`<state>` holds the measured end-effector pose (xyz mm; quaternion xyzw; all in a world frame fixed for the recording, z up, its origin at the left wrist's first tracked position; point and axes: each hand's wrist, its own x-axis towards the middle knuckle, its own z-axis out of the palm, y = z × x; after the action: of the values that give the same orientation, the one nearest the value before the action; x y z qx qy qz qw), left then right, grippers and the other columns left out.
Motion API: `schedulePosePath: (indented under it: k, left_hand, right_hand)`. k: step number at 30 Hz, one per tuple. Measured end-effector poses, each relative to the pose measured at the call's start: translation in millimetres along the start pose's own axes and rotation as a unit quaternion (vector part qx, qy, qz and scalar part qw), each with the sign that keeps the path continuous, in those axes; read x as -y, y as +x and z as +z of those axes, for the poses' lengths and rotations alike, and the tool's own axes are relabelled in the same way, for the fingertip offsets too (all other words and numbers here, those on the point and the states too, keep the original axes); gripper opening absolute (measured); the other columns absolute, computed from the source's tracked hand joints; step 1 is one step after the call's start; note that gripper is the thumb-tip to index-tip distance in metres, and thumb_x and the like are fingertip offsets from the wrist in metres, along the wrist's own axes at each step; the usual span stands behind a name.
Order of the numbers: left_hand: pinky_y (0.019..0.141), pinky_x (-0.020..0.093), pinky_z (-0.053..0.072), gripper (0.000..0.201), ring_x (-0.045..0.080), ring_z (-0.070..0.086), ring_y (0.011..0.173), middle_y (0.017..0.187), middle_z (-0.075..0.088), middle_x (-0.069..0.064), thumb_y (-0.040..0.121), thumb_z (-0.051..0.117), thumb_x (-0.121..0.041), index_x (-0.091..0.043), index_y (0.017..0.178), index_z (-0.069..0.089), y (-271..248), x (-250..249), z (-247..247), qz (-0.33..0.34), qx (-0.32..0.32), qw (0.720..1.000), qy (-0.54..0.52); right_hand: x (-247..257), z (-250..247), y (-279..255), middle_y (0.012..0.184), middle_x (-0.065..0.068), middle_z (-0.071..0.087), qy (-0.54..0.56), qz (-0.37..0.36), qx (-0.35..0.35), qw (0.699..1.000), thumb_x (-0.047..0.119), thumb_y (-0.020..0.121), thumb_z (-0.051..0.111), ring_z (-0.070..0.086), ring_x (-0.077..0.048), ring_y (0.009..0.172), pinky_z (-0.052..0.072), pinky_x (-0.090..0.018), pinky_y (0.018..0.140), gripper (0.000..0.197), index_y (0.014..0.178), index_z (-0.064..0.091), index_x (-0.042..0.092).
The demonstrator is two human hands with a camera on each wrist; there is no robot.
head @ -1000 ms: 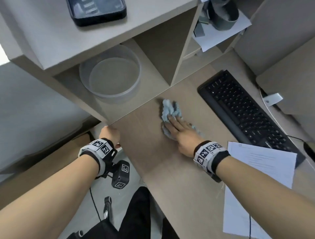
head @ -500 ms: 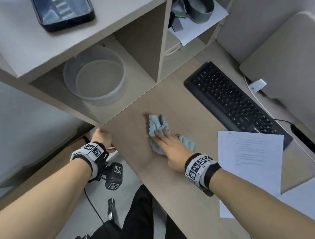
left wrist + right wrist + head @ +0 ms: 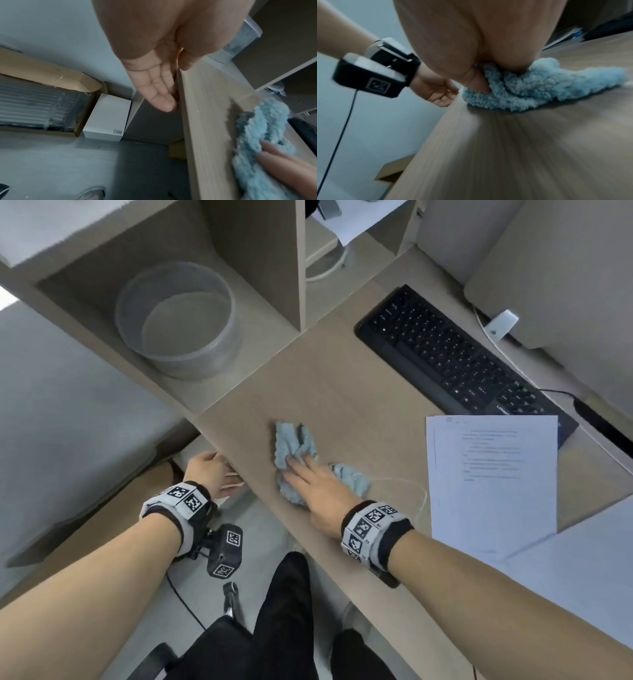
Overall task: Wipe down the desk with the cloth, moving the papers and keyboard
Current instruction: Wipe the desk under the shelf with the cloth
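Our right hand (image 3: 317, 491) presses flat on the cloth (image 3: 291, 446) near the worktop (image 3: 359, 405) edge; our left hand (image 3: 209, 470), fingers straight, holds that edge. Keyboard (image 3: 445, 357), papers (image 3: 493, 484) right.

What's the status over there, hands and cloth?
Right hand flat, pressing cloth on desk. Left hand at desk's edge, holding nothing. Keyboard and papers lie unmoved, to the right.
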<state>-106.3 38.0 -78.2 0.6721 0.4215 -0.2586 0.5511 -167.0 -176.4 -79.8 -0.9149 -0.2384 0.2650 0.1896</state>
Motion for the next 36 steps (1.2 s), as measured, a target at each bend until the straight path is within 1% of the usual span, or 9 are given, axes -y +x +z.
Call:
schedulePosePath:
  k: [3,10,14,18,21,26,28,32,36]
  left_hand:
    - [0.064,0.034,0.049,0.017,0.029,0.059,0.065,0.076,0.056,0.015,0.103,0.034,-0.014,-0.009,0.1,0.05,-10,11,9,0.0,0.01,1.0,0.004]
    - [0.059,0.032,0.05,0.021,0.025,0.064,0.057,0.08,0.061,0.013,0.104,0.035,-0.021,-0.017,0.117,0.05,-17,16,16,0.015,-0.047,0.999,0.02]
    - [0.06,0.032,0.049,0.012,0.026,0.061,0.064,0.077,0.061,0.013,0.104,0.036,-0.018,-0.017,0.109,0.047,-15,14,15,0.014,-0.047,0.999,0.019]
    - [0.062,0.032,0.046,0.016,0.027,0.059,0.067,0.079,0.058,0.014,0.104,0.036,-0.017,-0.011,0.097,0.048,-16,8,12,-0.027,-0.017,0.999,0.011]
    - [0.066,0.032,0.045,0.026,0.025,0.057,0.068,0.078,0.057,0.014,0.104,0.038,-0.013,-0.015,0.078,0.043,-18,1,7,-0.038,-0.007,0.999,0.018]
    - [0.066,0.037,0.05,0.003,0.026,0.062,0.068,0.079,0.063,0.015,0.1,0.049,-0.012,-0.013,0.101,0.046,-17,-4,-1,-0.021,-0.018,0.999,0.042]
    - [0.067,0.037,0.05,0.004,0.025,0.062,0.067,0.078,0.062,0.014,0.1,0.049,-0.012,-0.014,0.096,0.048,-14,-3,-1,-0.017,-0.014,0.999,0.043]
    - [0.068,0.034,0.05,0.003,0.024,0.061,0.065,0.076,0.062,0.013,0.101,0.047,-0.013,-0.012,0.103,0.049,-14,0,3,-0.007,-0.022,0.999,0.038]
    - [0.057,0.029,0.051,0.013,0.018,0.065,0.045,0.074,0.062,0.011,0.101,0.046,-0.014,-0.014,0.114,0.047,-11,5,6,0.004,-0.029,0.999,0.043]
  right_hand:
    - [-22,3,-40,0.165,-0.003,0.0,-0.018,-0.002,0.014,1.0,-0.01,0.079,0.053,-0.006,-0.025,0.152,0.002,-0.039,0.123,0.088,0.156,0.016,0.013]
    - [-82,-20,-73,0.165,0.0,-0.007,0.034,0.201,-0.057,0.977,-0.012,0.086,0.048,-0.007,-0.024,0.151,0.003,-0.039,0.123,0.083,0.156,0.011,0.015]
    - [-36,-1,-34,0.165,-0.011,-0.003,0.006,0.124,-0.052,0.991,-0.008,0.084,0.049,-0.004,-0.034,0.15,0.007,-0.048,0.122,0.079,0.155,0.016,0.009]
    - [-22,21,-59,0.165,-0.001,-0.009,-0.015,0.038,0.004,0.999,-0.013,0.082,0.049,-0.012,-0.024,0.15,-0.001,-0.041,0.121,0.089,0.156,0.01,0.015]
    - [-58,2,-86,0.164,0.002,-0.011,-0.019,0.085,-0.008,0.996,-0.017,0.082,0.044,-0.012,-0.021,0.151,0.003,-0.039,0.123,0.091,0.156,0.007,0.019]
    - [-89,-22,-58,0.164,-0.002,-0.011,-0.046,0.194,-0.057,0.978,-0.01,0.084,0.048,-0.009,-0.029,0.151,0.013,-0.047,0.122,0.089,0.156,0.004,0.016]
    - [-79,-27,-29,0.164,-0.01,-0.007,-0.045,0.209,-0.064,0.975,-0.008,0.084,0.049,-0.006,-0.036,0.15,0.014,-0.049,0.121,0.084,0.156,0.007,0.01]
    - [-33,-25,21,0.163,-0.019,0.003,-0.069,0.113,-0.043,0.99,0.001,0.084,0.053,0.003,-0.045,0.148,0.022,-0.056,0.116,0.077,0.153,0.017,0.003]
    - [7,19,2,0.161,-0.019,0.017,-0.081,-0.029,-0.025,0.996,-0.005,0.08,0.058,0.013,-0.043,0.147,0.032,-0.059,0.11,0.075,0.149,0.03,0.004]
